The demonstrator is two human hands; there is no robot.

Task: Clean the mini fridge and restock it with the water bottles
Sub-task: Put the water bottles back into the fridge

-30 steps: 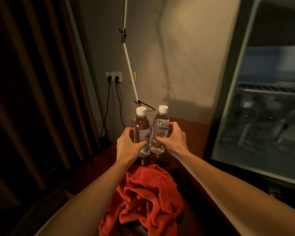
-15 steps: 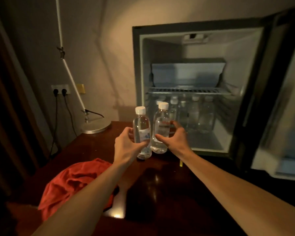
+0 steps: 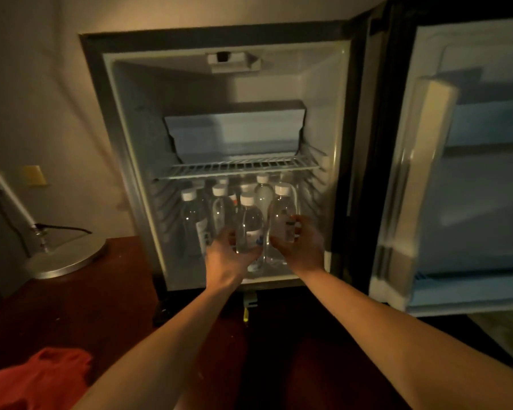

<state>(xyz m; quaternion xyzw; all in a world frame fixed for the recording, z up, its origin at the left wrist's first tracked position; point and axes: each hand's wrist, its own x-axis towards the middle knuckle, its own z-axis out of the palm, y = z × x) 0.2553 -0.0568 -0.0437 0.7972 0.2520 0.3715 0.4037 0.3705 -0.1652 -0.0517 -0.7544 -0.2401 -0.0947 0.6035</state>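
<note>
Dim, warm-lit room here, with a dark glossy wooden tabletop (image 3: 71,306) running along a plain beige wall, a round brushed-metal lamp base (image 3: 67,258) at the left and a crumpled red cloth (image 3: 36,380) at the near edge. The mini fridge (image 3: 125,137) stands open on it, pale smooth plastic inside, a white wire shelf (image 3: 237,167) across the middle and its door (image 3: 462,173) swung right. Below that shelf stand clear, white-capped water bottles (image 3: 194,220), and at their front the left hand (image 3: 228,258) curls round 1 bottle (image 3: 249,229) while the right hand (image 3: 301,247) curls round another bottle (image 3: 283,220) just beside it.
</note>
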